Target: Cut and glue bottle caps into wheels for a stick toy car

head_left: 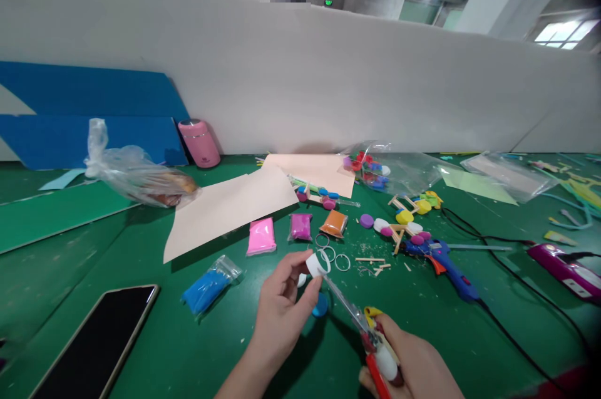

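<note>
My left hand [284, 299] pinches a white bottle cap [318, 263] between thumb and fingers, its open side turned toward the right. In my right hand [413, 355] are scissors with a red handle [377, 377]; their silver blades [347, 302] reach up to the cap's lower edge. A yellow piece [372, 312] and a white rounded piece [387, 362] also show at my right fingers; I cannot make out how they join. Below the cap, a blue cap [320, 305] lies on the table, with a white piece partly hidden behind my left fingers.
A blue glue gun [444, 264] with its cord lies to the right, beside stick-and-cap models [404, 231]. Thin white rings [342, 262] and wood scraps lie ahead. Clay packets [261, 236], a blue packet [211, 285] and a phone [96, 342] are on the left.
</note>
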The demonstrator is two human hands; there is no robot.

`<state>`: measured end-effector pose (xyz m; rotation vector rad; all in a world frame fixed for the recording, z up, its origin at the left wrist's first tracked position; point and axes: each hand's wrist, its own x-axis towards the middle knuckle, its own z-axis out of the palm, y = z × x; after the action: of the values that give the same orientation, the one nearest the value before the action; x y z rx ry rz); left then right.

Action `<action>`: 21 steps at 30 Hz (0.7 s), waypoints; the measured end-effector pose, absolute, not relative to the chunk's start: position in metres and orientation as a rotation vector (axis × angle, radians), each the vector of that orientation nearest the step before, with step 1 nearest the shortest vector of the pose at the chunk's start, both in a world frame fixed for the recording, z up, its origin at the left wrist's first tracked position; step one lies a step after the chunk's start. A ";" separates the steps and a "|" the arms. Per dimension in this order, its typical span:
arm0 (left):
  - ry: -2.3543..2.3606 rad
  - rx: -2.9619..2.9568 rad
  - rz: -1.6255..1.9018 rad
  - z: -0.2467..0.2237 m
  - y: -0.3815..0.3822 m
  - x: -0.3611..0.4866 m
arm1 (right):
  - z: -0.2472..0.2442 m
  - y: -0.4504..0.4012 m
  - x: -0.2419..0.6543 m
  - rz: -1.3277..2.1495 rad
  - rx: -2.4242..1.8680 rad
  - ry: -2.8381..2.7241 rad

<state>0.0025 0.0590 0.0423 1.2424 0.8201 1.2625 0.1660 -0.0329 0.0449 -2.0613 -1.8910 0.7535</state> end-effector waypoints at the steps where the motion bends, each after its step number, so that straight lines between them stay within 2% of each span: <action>1: 0.816 1.252 1.269 0.042 0.059 0.002 | 0.044 -0.033 0.166 0.771 -2.064 -1.886; 12: 0.835 1.182 1.286 0.044 0.058 0.003 | 0.039 -0.031 0.170 0.956 -2.138 -1.845; 21: 0.856 1.002 1.151 0.047 0.061 0.002 | 0.044 -0.032 0.166 0.837 -2.127 -1.887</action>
<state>0.0018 0.0606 0.0474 1.0025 0.8559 1.1510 0.1664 -0.0315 0.0442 -2.1269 -1.8874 0.8371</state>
